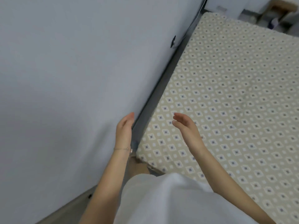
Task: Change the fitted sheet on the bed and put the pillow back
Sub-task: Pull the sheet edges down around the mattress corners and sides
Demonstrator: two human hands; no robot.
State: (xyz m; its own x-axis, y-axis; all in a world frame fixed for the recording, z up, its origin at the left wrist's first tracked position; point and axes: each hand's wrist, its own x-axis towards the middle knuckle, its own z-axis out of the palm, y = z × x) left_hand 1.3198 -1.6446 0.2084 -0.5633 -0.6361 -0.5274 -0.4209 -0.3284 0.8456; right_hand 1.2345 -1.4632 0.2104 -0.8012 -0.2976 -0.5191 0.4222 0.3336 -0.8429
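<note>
The bed's mattress (226,97) fills the right of the view, covered in beige fabric with a white and blue diamond pattern. Its near corner lies just below my hands. My left hand (124,131) hovers with straight fingers over the dark gap between the wall and the mattress edge, holding nothing. My right hand (187,130) is raised over the mattress near that corner, fingers relaxed and empty. No pillow and no loose sheet are in view.
A pale wall (72,70) runs along the bed's left side, with a dark bed frame rail (161,81) between them. Cluttered furniture (275,13) stands beyond the far end of the bed. A strip of floor (64,210) shows at the lower left.
</note>
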